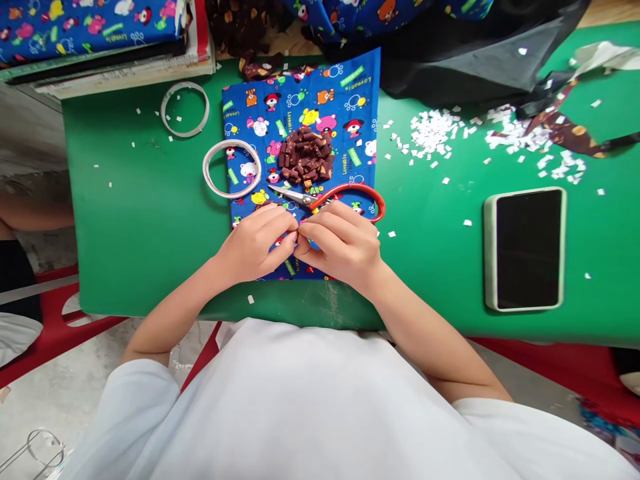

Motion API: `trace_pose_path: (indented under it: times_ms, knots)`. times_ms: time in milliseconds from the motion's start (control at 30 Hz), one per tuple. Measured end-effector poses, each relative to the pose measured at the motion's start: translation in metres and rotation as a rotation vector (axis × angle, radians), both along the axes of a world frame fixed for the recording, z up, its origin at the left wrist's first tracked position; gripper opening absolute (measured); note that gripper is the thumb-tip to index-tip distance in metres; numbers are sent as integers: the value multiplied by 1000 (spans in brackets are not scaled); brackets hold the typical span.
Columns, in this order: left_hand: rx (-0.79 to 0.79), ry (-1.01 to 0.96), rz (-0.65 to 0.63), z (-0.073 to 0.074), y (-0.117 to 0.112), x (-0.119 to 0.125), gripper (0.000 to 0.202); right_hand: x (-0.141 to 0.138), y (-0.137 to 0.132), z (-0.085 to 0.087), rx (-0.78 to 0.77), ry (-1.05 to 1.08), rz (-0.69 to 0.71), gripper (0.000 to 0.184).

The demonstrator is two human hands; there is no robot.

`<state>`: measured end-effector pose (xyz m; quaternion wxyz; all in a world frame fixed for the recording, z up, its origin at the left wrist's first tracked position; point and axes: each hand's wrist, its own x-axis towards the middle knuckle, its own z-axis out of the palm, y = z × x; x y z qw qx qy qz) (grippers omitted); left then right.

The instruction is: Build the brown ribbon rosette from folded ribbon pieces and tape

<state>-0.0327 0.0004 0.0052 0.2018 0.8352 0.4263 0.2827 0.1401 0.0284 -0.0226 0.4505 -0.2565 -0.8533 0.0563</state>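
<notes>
My left hand (255, 243) and my right hand (343, 243) meet fingertip to fingertip over a blue cartoon-print cloth (275, 123). Both are closed in a pinch, and whatever sits between the fingers is hidden. Scissors with red-orange handles (373, 193) lie just beyond my right hand, blades pointing left; the fingers partly cover them, and I cannot tell whether they touch. Farther up the cloth is a pile of small brown patterned rolls (306, 157). One pale tape ring (205, 169) overlaps the cloth's left edge.
Another ring (163, 110) lies on the green table (125, 253). White paper bits (433, 132) are scattered at the right, above a phone (527, 250). Books (130, 75) are stacked at the back left. Black sheeting (465, 63) and brown fabric scraps (240, 30) border the far side.
</notes>
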Motion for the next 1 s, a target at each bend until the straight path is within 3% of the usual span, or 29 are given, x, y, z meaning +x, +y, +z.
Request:
trace_pose_path:
  times_ms: [267,600,1000]
  knots:
    - [-54,-139,94,-1,-1,4,17,0,-3,-3,52,-66,-27,20]
    - [-97,-224,186,-1,-4,7,15,-2,-8,7,-315,62,35,11]
    - [-109,-189,144,0,-3,6,15,1,-7,9,-455,112,104,13]
